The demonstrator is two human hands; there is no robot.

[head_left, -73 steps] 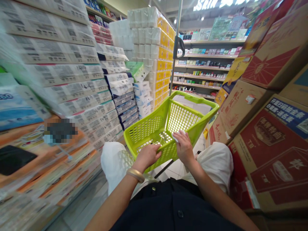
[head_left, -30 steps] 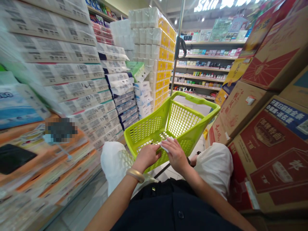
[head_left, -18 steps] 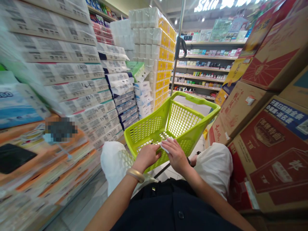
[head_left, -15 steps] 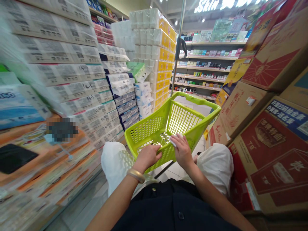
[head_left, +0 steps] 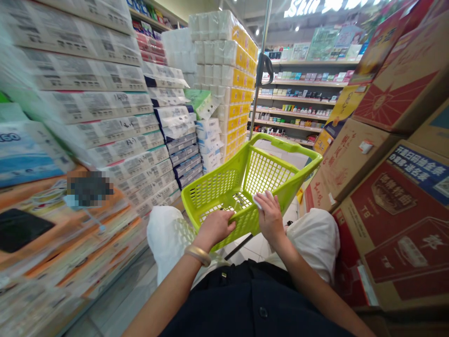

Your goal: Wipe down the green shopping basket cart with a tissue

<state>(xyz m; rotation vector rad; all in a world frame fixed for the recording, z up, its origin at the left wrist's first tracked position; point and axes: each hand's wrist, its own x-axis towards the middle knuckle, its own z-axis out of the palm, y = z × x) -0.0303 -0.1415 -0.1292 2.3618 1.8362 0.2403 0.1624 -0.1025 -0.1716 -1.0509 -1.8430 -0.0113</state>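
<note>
Head view: green basket (head_left: pixel 213 186) ahead of wearer, near the knees (head_left: pixel 317 229), open top up. Long axis runs near-left to far-right; slotted handle end points far right. Left hand (head_left: pixel 215 229) gripping near long rim. Right hand (head_left: pixel 271 218) holding white cloth (head_left: pixel 257 201) against same rim, further right.

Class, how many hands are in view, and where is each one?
2. The left hand grips the near rim of the green basket; the right hand holds a white cloth at that rim, farther right. No other hand shows.
</note>
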